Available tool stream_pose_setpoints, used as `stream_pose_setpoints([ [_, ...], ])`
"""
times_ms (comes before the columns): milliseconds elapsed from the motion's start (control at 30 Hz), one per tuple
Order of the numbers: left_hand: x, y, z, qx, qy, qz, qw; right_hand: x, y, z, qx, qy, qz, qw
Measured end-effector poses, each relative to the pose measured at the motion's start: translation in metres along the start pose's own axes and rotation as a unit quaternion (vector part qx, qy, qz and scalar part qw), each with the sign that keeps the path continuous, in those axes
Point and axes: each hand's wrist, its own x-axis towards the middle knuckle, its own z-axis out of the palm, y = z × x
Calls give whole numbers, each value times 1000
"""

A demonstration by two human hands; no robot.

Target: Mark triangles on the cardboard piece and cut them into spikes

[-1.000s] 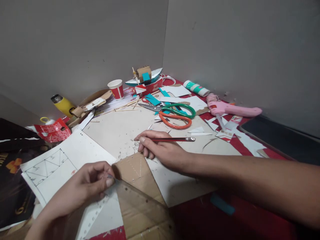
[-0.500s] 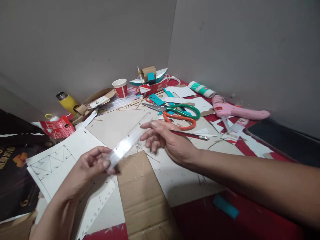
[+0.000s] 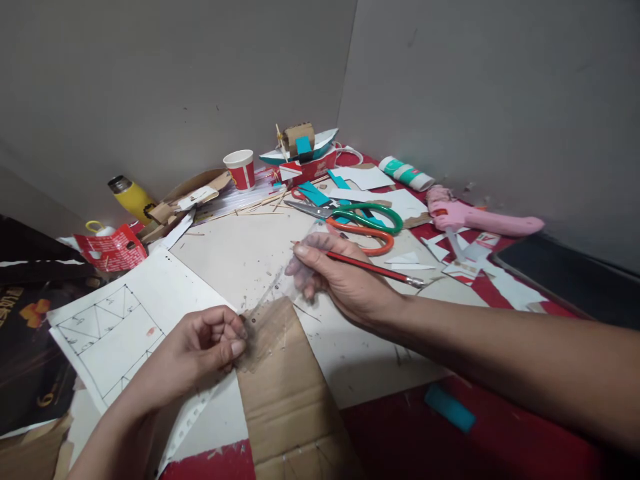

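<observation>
My left hand (image 3: 207, 350) is closed on the near end of a clear plastic ruler (image 3: 273, 300), gripping it between thumb and fingers. The ruler slants up over the top of a brown cardboard strip (image 3: 295, 393). In my right hand (image 3: 345, 277) a red and black pencil (image 3: 373, 265) lies between thumb and fingers, its sharpened tip pointing left. The right fingers show through the ruler's far end; whether they touch it I cannot tell. Left of the cardboard is a paper with truss-like drawings (image 3: 175, 283), partly covered by my left arm.
Behind my right hand lie scissors (image 3: 370, 227) with green and orange handles. A pink glue gun (image 3: 490, 220) sits at the right. Along the back are a paper cup (image 3: 241, 171), a model boat (image 3: 300, 150) and a yellow bottle (image 3: 133, 198). Paper scraps (image 3: 367, 177) surround the scissors.
The ruler has tilted and swung lower over the cardboard, now looking transparent instead of shiny. The pencil has moved up to my right fingertips, its tip now showing. My left hand has shifted right.
</observation>
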Motion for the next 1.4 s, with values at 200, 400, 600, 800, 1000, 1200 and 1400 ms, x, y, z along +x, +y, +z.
stream_pose_setpoints([
  [200, 1, 5, 5, 54, 64, 34, 996, -5, -1, 2, -10, -45, 9, 999],
  [400, -1, 4, -9, 62, 128, 46, 989, -6, -2, 3, -18, -40, 9, 999],
  [600, 6, -7, -16, -8, 175, 11, 984, 0, -2, 1, -25, 3, 28, 999],
  [800, 12, -5, -2, -19, 152, -23, 988, 0, 3, 0, -55, -29, 47, 997],
  [1000, 12, -8, 3, 15, 169, -24, 985, -1, 5, 0, -81, -47, 51, 994],
  [1200, 11, -10, 1, 49, 189, 7, 981, -3, 6, -2, -127, -79, 47, 988],
  [1400, 13, -12, 0, 52, 146, -12, 988, -6, 7, -4, -137, -100, 56, 984],
])
